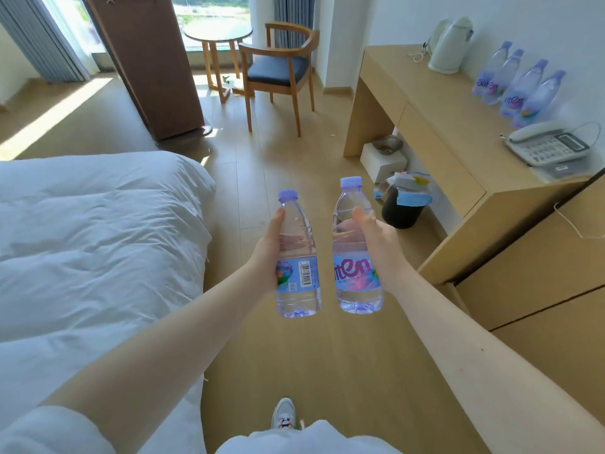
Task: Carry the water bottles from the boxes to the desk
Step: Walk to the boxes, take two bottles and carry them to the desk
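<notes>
1. The left bottle (pixel 299 290) is upright in the air over the wooden floor (pixel 327 355), purple cap on top and barcode side of its label toward the camera.
2. The right bottle (pixel 355 280) is upright just beside it, the two close but apart, with pink lettering on its label.
3. The left hand (pixel 266 253) grips the left bottle around its middle. The thumb lies up the near side and the curled fingers show through the clear plastic behind.
4. The right hand (pixel 379 247) grips the right bottle the same way, thumb on the near side and fingers wrapped round the back.
5. The desk (pixel 425 103) is ahead and to the right, well apart from both held bottles.
6. Four bottles (pixel 520 90) of the same kind stand in a row along the desk's back edge by the wall, between a white kettle (pixel 450 44) and a telephone (pixel 546 145).
7. Under the desk sit a dark waste bin (pixel 401 211) and a white box (pixel 383 165).
8. On the left is a bed (pixel 98 240) with a white duvet.
9. Farther off by the window are a wooden chair (pixel 278 73) and a round table (pixel 217 36).
10. One shoe (pixel 283 414) shows at the bottom edge.
</notes>
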### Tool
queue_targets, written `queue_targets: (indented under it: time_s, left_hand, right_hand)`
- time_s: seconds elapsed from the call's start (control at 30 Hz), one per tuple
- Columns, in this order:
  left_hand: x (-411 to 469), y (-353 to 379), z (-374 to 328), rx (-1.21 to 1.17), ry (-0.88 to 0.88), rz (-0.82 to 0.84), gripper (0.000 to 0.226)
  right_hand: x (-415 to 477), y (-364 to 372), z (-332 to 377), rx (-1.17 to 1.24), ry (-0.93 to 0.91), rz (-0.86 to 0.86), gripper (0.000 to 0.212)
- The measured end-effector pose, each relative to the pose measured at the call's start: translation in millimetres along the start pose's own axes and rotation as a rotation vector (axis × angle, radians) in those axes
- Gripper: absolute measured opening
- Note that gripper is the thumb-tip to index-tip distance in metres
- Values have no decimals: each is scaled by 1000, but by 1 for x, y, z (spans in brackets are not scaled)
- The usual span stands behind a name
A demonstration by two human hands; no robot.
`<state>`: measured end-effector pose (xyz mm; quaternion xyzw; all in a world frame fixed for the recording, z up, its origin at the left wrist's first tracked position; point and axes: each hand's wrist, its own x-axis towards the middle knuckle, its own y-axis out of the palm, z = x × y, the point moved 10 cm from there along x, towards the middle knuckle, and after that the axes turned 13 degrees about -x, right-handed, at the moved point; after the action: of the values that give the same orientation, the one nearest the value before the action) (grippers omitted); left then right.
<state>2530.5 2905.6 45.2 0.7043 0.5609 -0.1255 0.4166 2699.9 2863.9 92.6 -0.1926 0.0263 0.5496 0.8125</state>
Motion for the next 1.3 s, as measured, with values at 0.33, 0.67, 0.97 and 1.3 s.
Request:
queue_targets:
  time_s: [0.33,0.67,0.97,1.3]
  left_hand:
    - [74,14,-36,-14,-76,26,72]
    - [160,79,-83,38,-47,-6,79]
    - [249,178,-129,109,-26,-31,77]
    - [327,244,-122,200,-84,-40,90]
  right_hand:
    - [71,6,6,31,68,-43,80]
    - [188,-30,25,70,24,1,71]
    - [305,-101,50,141,10,-13,55]
    - [375,-167,35,183,19,-68,35]
